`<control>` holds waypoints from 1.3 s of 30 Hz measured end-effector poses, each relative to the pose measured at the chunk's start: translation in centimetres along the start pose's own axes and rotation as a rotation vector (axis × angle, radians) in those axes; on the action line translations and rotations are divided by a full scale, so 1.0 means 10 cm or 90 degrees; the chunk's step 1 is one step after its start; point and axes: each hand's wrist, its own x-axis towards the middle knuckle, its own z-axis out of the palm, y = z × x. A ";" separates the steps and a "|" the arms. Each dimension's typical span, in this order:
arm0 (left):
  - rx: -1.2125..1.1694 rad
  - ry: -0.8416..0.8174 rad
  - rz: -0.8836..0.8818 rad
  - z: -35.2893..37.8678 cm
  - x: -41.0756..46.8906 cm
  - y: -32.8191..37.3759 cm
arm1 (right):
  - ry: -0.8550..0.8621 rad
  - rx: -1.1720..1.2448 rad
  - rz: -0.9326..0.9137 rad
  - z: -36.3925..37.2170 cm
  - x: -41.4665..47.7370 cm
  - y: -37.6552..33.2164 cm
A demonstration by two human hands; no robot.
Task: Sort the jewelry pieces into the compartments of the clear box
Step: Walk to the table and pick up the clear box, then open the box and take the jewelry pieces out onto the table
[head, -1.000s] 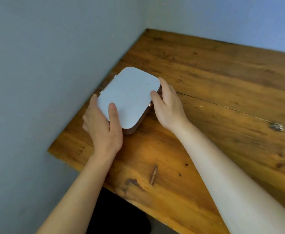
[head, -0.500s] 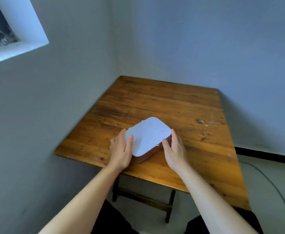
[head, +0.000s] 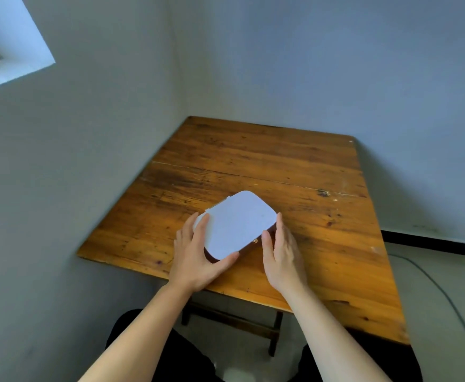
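We have the box (head: 239, 223) on the table (head: 267, 161), toward the near side and a little left of the middle. It lies flat with its lid shut. Its long axis runs from near left to far right, so one rounded corner points at the far right and the opposite one at us. The lid is a plain pale sheet with rounded corners, and it reads white rather than clear from here. Under it we see a dark reddish-brown base along the near right edge, with a small gold clasp (head: 255, 240) on that side. Two small tabs, probably hinges, stick out along the far left edge. What is inside stays hidden.

Our left hand (head: 195, 260) cups the near left corner, fingers spread along the left edge and thumb pressed under the near corner of the lid. Our right hand (head: 283, 255) stands beside the near right edge, fingers straight and together, fingertips touching the base by the clasp; it is loosely open and grips nothing that we can make out.
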 end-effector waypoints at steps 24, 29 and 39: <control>-0.242 0.156 -0.305 -0.38 0.53 -0.06 | 0.022 -0.074 -0.099 0.01 0.01 0.03; -0.323 0.137 -0.426 -0.35 0.55 -0.13 | 0.019 -0.069 -0.102 0.00 0.01 0.01; -0.365 0.147 -0.527 -0.53 0.71 -0.22 | 0.011 -0.145 -0.124 -0.03 0.20 -0.22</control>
